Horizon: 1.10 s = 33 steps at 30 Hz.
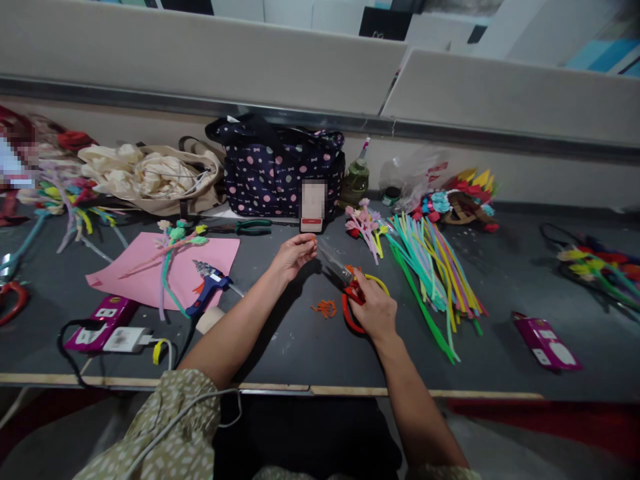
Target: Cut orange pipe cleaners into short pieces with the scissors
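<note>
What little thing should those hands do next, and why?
Perhaps snip the orange piece: the left hand pinches it, the right hand holds scissors pointed toward it, and small orange bits lie nearby.

The small orange piece (314, 241) in the left hand (295, 257) is too tiny to identify. The scissor blades (343, 270) are blurred. Pixelation hides the phone screen (313, 199).

This place appears to be a handicraft workshop, with a long dark grey worktable (295, 357). On the left lies a blue hot-glue gun (213, 288), and farther back, green-handled pliers (253, 227). On the right is a bundle of coloured pipe cleaners (434, 270), and in the middle lie short orange clippings (326, 308). Pale partition panels (200, 57) stand along the far side.
</note>
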{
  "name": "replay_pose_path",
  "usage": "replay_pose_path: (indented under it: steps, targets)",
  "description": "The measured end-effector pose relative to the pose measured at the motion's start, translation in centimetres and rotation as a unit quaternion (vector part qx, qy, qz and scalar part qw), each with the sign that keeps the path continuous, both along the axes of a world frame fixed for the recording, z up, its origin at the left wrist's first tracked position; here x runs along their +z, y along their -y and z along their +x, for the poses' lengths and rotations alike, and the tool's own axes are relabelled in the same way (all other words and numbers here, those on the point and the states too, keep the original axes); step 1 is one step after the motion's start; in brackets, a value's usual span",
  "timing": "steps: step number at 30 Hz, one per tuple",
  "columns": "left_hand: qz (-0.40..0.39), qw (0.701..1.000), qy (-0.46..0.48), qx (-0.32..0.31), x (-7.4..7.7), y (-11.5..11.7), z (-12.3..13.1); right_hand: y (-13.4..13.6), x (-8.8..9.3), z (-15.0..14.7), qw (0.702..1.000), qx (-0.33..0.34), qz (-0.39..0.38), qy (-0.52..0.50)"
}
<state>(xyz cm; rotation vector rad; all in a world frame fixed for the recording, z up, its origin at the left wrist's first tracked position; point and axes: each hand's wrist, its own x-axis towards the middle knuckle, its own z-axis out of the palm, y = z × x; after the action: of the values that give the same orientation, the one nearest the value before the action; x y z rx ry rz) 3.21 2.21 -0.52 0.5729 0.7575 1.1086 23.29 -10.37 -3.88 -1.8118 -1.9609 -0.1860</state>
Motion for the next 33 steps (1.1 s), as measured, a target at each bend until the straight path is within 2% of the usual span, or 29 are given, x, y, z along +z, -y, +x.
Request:
replay_pose_path:
  steps: [33]
  targets:
    - [-0.015, 1.000, -0.001, 0.004, 0.63, 0.23, 0.11, 0.05, 0.12, -0.03, 1.000, -0.005, -0.004, -0.002]
